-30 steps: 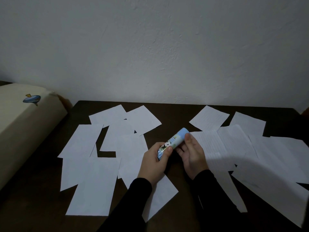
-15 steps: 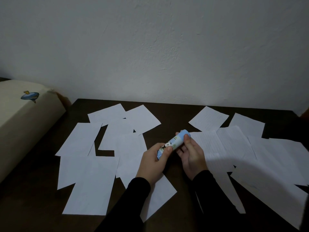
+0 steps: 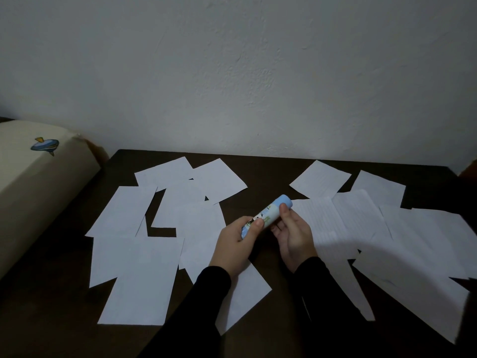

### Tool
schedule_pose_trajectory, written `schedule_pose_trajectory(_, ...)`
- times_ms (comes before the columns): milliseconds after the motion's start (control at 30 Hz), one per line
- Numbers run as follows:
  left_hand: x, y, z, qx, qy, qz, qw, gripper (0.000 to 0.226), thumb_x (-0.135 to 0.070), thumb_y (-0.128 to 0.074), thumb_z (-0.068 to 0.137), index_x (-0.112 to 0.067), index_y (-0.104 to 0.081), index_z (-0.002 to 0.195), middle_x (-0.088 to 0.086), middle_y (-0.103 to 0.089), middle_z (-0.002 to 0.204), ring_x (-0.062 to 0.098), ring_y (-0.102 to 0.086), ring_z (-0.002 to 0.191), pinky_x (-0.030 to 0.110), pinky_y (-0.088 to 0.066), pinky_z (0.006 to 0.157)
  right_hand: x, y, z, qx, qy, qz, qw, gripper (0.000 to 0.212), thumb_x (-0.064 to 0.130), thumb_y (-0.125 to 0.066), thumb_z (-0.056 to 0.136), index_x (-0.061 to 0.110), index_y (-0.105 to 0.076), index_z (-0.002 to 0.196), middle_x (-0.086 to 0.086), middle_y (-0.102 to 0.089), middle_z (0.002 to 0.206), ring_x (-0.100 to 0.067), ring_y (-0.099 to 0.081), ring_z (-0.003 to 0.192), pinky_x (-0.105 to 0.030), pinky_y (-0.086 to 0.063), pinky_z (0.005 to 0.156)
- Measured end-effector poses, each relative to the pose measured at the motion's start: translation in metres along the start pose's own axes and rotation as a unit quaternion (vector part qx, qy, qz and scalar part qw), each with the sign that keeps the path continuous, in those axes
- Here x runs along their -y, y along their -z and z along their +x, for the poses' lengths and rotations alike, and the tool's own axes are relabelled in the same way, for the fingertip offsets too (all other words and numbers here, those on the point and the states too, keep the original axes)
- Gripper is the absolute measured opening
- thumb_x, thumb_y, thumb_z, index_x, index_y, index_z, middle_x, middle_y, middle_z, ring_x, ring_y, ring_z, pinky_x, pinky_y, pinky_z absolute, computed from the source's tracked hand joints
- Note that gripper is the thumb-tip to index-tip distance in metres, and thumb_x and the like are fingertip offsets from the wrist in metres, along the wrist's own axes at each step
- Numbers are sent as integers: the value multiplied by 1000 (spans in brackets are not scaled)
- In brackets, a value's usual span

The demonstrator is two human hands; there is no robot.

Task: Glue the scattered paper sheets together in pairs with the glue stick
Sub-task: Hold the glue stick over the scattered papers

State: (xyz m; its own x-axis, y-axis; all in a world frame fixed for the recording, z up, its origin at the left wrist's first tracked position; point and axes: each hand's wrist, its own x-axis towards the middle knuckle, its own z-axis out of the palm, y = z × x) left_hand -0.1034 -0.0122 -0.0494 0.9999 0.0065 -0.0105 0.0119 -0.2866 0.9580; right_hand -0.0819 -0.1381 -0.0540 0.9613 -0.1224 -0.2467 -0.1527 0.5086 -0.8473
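1. Head view, the hands: the glue stick [image 3: 267, 215] is held above the middle of the dark counter [image 3: 268, 166], tilted, its pale blue cap end pointing up and away. The left hand [image 3: 238, 241] grips the lower barrel, thumb curled over the printed label. The right hand [image 3: 293, 235] has its fingers [image 3: 285, 211] curled round the upper part, just below the cap.
2. Head view, the sheets: white paper sheets [image 3: 139, 267] lie scattered on both sides of the hands, many overlapping at corners. The left group looks plain; the sheets on the right [image 3: 320, 215] show faint ruled lines. No two sheets look lined up as a glued pair.
3. Head view, surroundings: a cream box with a small blue sticker [image 3: 38, 182] stands at the left edge of the counter, against the wall.
4. Step in hand: the cap appears on, so the person is likely about to open the stick; gluing has not begun.
5. Next move: the right hand would pull or twist the cap off while the left steadies the barrel, then one sheet needs picking as the first to coat.
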Motion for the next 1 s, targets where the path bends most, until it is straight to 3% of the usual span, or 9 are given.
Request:
schedule_pose_trajectory(100,1,0,-1,-12,-14,-10,1000,22,-44,-53,93,-28,-63,104,-11,-65,92,0,-59,85,19,-53,73,2,-2,-1,7,2,-7,1000,40,39,-60,77,12,-63,107,-15,-67,110,-25,-67,103,-31,-56,81)
schedule_pose_trajectory(233,0,-1,-2,-1,-27,2,1000,18,-40,-56,93,-29,-61,107,-15,-63,96,-5,-58,88,14,-51,72,3,-4,-1,-21,-5,-12,1000,35,39,-64,76,13,-65,99,-11,-69,104,-26,-68,99,-31,-57,78)
schedule_pose_trajectory(433,-3,-1,-3,-2,-10,-11,1000,25,-41,-51,95,-23,-65,104,-11,-65,88,3,-61,83,11,-48,67,1,-5,1,-38,-21,0,999,47,42,-64,74,11,-63,109,-14,-65,112,-27,-64,106,-34,-56,84)
schedule_pose_trajectory(733,-6,-1,-5,3,32,-108,994,26,-38,-54,94,-18,-69,102,-1,-68,92,13,-64,91,22,-55,77,0,0,-4,7,-1,28,1000,41,38,-59,79,13,-61,111,-14,-62,117,-27,-60,112,-35,-51,92)
schedule_pose_trajectory(833,-5,-1,-5,1,37,-100,994,27,-40,-55,93,-19,-68,103,-1,-67,93,14,-63,93,28,-56,81,0,0,-2,12,-2,36,999,25,29,-53,91,15,-61,109,-12,-61,117,-26,-60,111,-32,-52,88)
schedule_pose_trajectory(900,-4,-2,-5,-6,11,-66,998,25,-41,-54,93,-21,-66,104,-4,-66,93,11,-62,91,25,-55,78,3,-1,-1,9,-12,46,999,24,29,-54,90,14,-62,107,-14,-61,118,-26,-61,110,-33,-52,87)
schedule_pose_trajectory(1000,-4,-1,-6,-17,-20,-40,999,20,-38,-55,93,-24,-64,105,-9,-65,93,1,-60,85,14,-50,69,5,-2,1,-9,-24,32,999,41,38,-62,76,11,-62,107,-17,-64,115,-28,-63,108,-36,-53,89)
